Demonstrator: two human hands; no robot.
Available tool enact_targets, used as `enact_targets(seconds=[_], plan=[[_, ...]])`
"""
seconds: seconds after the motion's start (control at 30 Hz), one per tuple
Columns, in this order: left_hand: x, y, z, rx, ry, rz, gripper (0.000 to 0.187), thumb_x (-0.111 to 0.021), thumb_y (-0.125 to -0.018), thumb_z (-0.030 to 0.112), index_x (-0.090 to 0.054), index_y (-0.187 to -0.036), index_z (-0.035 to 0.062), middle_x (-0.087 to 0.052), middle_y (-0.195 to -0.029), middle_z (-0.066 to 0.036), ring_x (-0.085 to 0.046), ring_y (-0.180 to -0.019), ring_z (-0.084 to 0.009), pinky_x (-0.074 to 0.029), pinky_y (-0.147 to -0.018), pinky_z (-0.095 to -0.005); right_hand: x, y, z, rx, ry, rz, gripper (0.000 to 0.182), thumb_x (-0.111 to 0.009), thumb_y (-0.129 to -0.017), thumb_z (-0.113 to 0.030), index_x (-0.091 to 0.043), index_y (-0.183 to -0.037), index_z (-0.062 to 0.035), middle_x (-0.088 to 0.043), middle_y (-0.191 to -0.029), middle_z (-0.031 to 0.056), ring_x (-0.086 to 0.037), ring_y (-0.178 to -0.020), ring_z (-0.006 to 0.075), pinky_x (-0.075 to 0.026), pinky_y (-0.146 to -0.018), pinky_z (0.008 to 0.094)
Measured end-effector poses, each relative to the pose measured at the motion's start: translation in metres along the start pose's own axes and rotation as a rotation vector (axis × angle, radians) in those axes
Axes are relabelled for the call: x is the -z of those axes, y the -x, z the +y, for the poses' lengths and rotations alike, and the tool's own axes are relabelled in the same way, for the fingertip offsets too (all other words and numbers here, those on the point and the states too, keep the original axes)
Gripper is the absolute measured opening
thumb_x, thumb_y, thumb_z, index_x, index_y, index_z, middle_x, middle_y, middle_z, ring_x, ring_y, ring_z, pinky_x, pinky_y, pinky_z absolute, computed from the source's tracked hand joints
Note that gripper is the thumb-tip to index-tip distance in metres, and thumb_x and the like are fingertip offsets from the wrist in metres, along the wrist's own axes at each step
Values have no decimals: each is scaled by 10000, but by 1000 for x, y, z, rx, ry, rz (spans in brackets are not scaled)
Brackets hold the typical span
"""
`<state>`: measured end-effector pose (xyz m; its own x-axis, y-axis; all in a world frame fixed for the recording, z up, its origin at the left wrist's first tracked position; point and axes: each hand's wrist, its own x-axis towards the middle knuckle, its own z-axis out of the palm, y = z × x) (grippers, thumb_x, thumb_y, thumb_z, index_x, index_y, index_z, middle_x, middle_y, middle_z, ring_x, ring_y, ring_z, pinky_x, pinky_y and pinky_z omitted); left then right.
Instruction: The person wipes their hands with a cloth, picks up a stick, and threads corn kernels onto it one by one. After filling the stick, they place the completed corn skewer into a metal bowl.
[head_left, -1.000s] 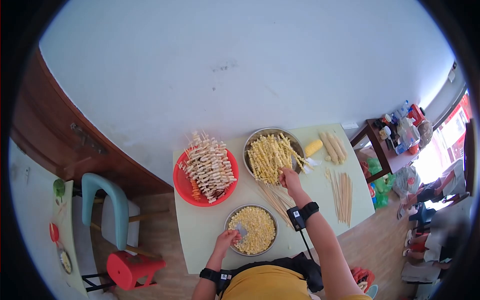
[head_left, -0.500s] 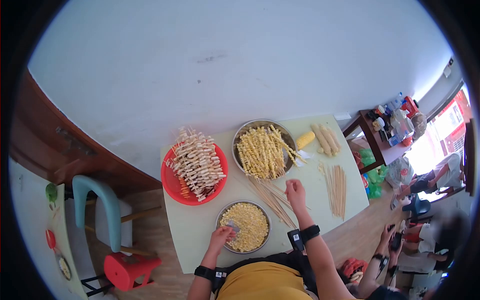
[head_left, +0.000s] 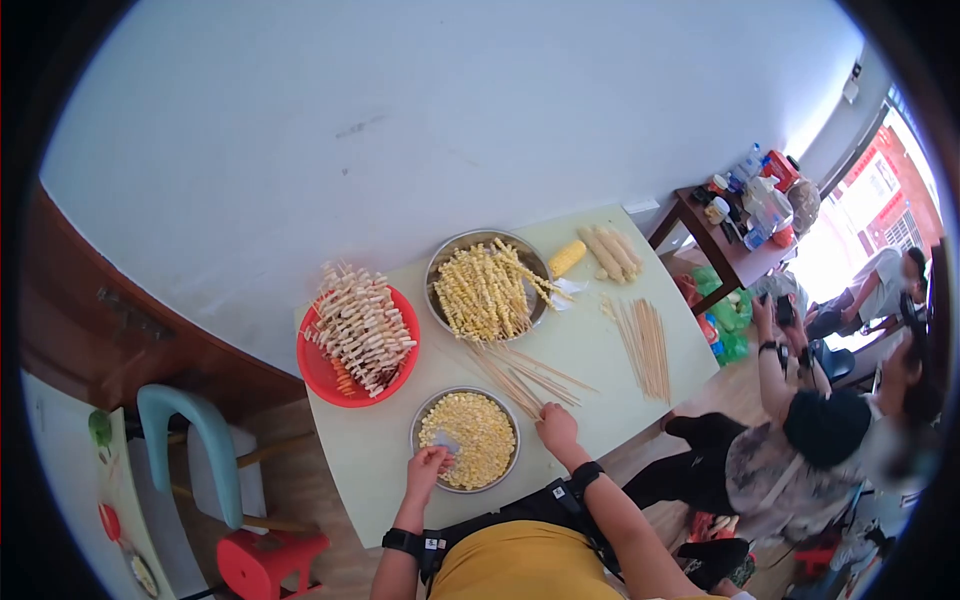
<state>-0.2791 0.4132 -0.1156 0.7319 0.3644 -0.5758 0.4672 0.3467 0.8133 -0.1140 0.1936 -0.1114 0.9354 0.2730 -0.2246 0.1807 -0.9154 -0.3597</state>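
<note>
My left hand [head_left: 428,470] is at the left rim of a steel bowl [head_left: 414,455] of loose corn kernels [head_left: 475,435], its fingertips pinched. A grey patch shows by those fingers, too small to identify. My right hand [head_left: 557,427] has its fingers closed at the near end of the loose bamboo skewers [head_left: 515,380] lying on the table. Behind these, a larger steel basin [head_left: 432,310] is piled with skewered corn kernels [head_left: 485,290]. To the left stands a red basin [head_left: 312,385] heaped with pale skewered pieces [head_left: 360,325].
A corn cob [head_left: 567,258], several stripped cobs [head_left: 610,252] and more bamboo skewers [head_left: 645,345] lie on the pale table [head_left: 600,425]. A wall backs it. Left are a blue chair [head_left: 165,420] and red stool [head_left: 265,562]; right, a cluttered side table [head_left: 735,255] and people.
My right hand has come down from above the table onto the near ends of the skewers. My left hand stays by the kernel bowl. The view has shifted, and a person now appears nearer at right.
</note>
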Motion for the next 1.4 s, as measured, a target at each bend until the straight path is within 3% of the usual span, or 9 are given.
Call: enact_targets(seconds=[0.17,0.5,0.6,0.67,0.77,1.0,1.13,1.23,1.4], plan=[[-3,-1,-3,-28,-14,2,162,-551,-814,177,-557,-881,30,-611,-782,-58,-586,-682,-109,-442,-588,-204,10,10,-2,32,-106,81,142,-625,-660,-213,-579,-695,-83,-562,-722,80,-558,-686,259,-444,-606,371],[-5,-6,-10,-63,-102,-21,160,-561,-807,169,-560,-871,22,-615,-774,-60,-584,-663,-103,-447,-578,-205,38,16,-5,62,-253,272,180,-578,-728,-255,-639,-719,-86,-578,-672,100,-558,-618,282,-444,-552,366],[-5,-4,-8,-58,-92,-22,162,-560,-808,166,-558,-872,17,-615,-777,-64,-586,-667,-105,-452,-584,-208,53,21,-9,-4,-423,341,181,-575,-752,-225,-631,-741,-53,-586,-634,105,-569,-566,239,-442,-531,318],[-4,-4,-8,-57,-95,-26,161,-559,-809,164,-557,-872,15,-614,-780,-66,-587,-670,-107,-455,-589,-210,61,26,-12,-105,-811,312,175,-564,-774,-175,-614,-758,-7,-567,-575,75,-521,-499,120,-407,-487,227],[-4,-5,-8,-61,-73,-25,163,-556,-811,159,-554,-877,10,-613,-782,-69,-587,-673,-111,-459,-593,-211,58,35,-9,-70,-937,250,169,-560,-786,-148,-598,-773,16,-544,-560,28,-493,-515,61,-383,-478,188],[0,-1,-4,-36,-16,-60,171,-557,-807,141,-549,-911,6,-606,-811,-76,-583,-704,-117,-460,-616,-214,99,52,-14,-42,-1181,402,117,-566,-789,-110,-574,-775,6,-542,-599,13,-491,-547,59,-384,-508,177],[-6,7,14,-72,-14,-135,202,-561,-800,123,-547,-969,13,-598,-821,-61,-576,-730,-118,-442,-652,-218,117,48,-16,81,-1308,213,85,-553,-789,-90,-565,-806,-8,-529,-629,-12,-468,-556,45,-377,-516,171],[-12,12,26,-176,72,-171,206,-557,-800,111,-549,-985,21,-591,-810,-46,-573,-718,-112,-424,-648,-213,110,49,-31,101,-1164,-235,74,-557,-777,-82,-578,-799,-15,-527,-636,-28,-464,-588,37,-390,-544,184],[-6,10,32,-131,244,-69,217,-476,-850,214,-557,-934,31,-578,-743,-42,-556,-662,-113,-409,-596,-213,75,52,-38,150,-947,-471,79,-575,-768,-99,-582,-783,-21,-541,-647,-24,-465,-577,30,-381,-528,175]])
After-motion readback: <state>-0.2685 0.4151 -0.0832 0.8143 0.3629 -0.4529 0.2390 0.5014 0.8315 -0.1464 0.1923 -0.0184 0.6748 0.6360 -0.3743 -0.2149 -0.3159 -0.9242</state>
